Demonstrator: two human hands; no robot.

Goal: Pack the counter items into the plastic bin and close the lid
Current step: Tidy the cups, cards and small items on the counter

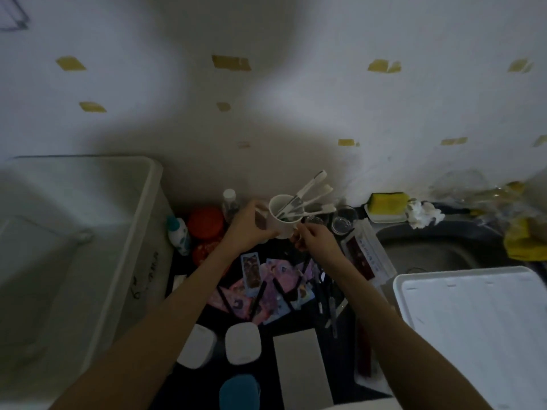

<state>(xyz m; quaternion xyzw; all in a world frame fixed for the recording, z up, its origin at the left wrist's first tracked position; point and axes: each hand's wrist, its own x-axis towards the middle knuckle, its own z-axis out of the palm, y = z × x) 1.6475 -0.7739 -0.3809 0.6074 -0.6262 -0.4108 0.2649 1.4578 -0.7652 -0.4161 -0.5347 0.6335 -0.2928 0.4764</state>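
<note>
The open plastic bin [88,232] is sitting at the far left, its lid [473,327] lying well apart at the near right. Between them, over the cluttered counter [296,318], the white mug [282,216] is standing upright, toothbrushes [310,190] leaning out to the far right. The left hand [245,229], nearer the bin, is gripping the mug's left side; the right hand [313,239] is pinching its right edge. The carry probably goes leftward.

The scene is dimly lit, with 1 soft bright patch on the wall [266,84] toward 12 o'clock; edges are darkened, blurred and bent.
</note>
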